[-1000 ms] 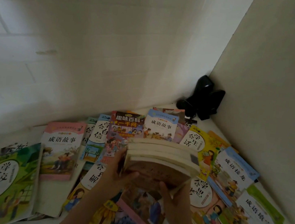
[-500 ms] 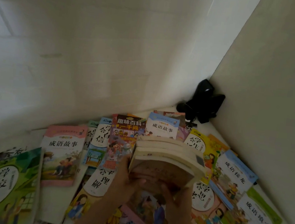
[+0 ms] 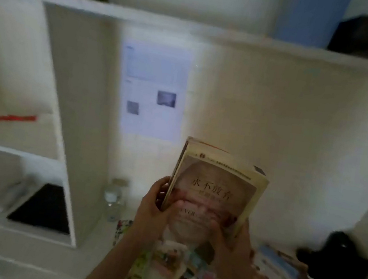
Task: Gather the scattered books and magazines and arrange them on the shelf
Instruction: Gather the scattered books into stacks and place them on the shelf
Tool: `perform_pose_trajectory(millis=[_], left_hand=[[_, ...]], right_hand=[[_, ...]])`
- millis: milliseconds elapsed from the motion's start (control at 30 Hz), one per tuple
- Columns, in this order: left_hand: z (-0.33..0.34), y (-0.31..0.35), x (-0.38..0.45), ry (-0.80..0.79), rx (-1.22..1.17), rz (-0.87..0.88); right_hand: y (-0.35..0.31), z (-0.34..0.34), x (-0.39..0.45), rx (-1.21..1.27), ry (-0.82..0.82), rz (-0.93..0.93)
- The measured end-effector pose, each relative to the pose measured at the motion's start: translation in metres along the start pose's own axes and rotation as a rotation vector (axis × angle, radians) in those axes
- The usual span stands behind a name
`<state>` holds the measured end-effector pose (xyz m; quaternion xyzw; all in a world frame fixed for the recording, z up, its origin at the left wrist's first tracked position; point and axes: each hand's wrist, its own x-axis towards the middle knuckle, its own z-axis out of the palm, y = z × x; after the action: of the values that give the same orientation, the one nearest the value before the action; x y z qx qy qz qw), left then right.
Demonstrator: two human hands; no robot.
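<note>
I hold a stack of books [image 3: 214, 191] upright in front of me, its pale front cover with a large face turned toward me. My left hand [image 3: 153, 210] grips the stack's left edge, fingers curled round the spines. My right hand [image 3: 232, 248] grips its lower right corner. Colourful thin books [image 3: 277, 277] lie scattered on the white surface below my hands. A white shelf unit [image 3: 74, 105] with open compartments stands to the left. The whole view is blurred.
A clear plastic bottle [image 3: 114, 197] stands by the shelf's side panel. A red pen-like object [image 3: 11, 118] lies in a left compartment; a dark flat item [image 3: 43, 209] sits in the one below. A black object [image 3: 336, 262] is at right. A printed sheet [image 3: 153, 90] hangs on the wall.
My hands have lifted the stack of books off the surface and tipped it upright. The view has swung up and left, from the corner with scattered books to the shelf.
</note>
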<state>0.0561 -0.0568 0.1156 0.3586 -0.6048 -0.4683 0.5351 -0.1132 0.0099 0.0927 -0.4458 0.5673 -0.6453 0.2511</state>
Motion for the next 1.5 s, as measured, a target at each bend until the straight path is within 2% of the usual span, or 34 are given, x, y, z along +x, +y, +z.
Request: perform_pose_trajectory(millis=[167, 300, 400, 533, 700, 800, 900, 967, 1133, 1200, 1333, 1433, 1500], left_hand=[[-0.098, 0.098, -0.024, 0.326, 0.104, 0.179], [-0.158, 0.194, -0.037, 0.516, 0.184, 0.334], [-0.183, 0.268, -0.029, 0.526, 0.239, 0.409], [-0.187, 0.342, 0.018, 0.537, 0.19, 0.476], [-0.172, 0.37, 0.108, 0.588, 0.022, 0.536], [-0.17, 0.359, 0.157, 0.63, 0.008, 0.506], [-0.182, 0.345, 0.19, 0.69, 0.141, 0.452], [-0.191, 0.34, 0.197, 0.672, 0.276, 0.448], [-0.232, 0.338, 0.186, 0.421, 0.614, 0.366], [-0.244, 0.341, 0.185, 0.397, 0.698, 0.365], [-0.253, 0.335, 0.196, 0.512, 0.838, 0.444], [-0.254, 0.325, 0.2, 0.557, 0.93, 0.5], [-0.255, 0.318, 0.201, 0.548, 0.935, 0.538]], right_hand=[[-0.105, 0.085, -0.005, 0.115, -0.282, -0.294], [-0.198, 0.137, -0.007, 0.182, -0.468, -0.49], [-0.266, 0.161, 0.006, 0.254, -0.519, -0.613], [-0.353, 0.173, 0.065, 0.234, -0.535, -0.71], [-0.426, 0.181, 0.152, 0.075, -0.618, -0.708], [-0.433, 0.197, 0.196, -0.016, -0.71, -0.583], [-0.426, 0.219, 0.231, -0.09, -0.764, -0.516], [-0.416, 0.235, 0.248, -0.124, -0.787, -0.501], [-0.4, 0.267, 0.286, -0.14, -0.923, -0.386], [-0.4, 0.282, 0.297, -0.136, -0.936, -0.363], [-0.401, 0.309, 0.307, -0.106, -0.913, -0.359], [-0.399, 0.322, 0.31, -0.2, -0.641, -0.505], [-0.398, 0.327, 0.3, -0.396, -0.412, -0.726]])
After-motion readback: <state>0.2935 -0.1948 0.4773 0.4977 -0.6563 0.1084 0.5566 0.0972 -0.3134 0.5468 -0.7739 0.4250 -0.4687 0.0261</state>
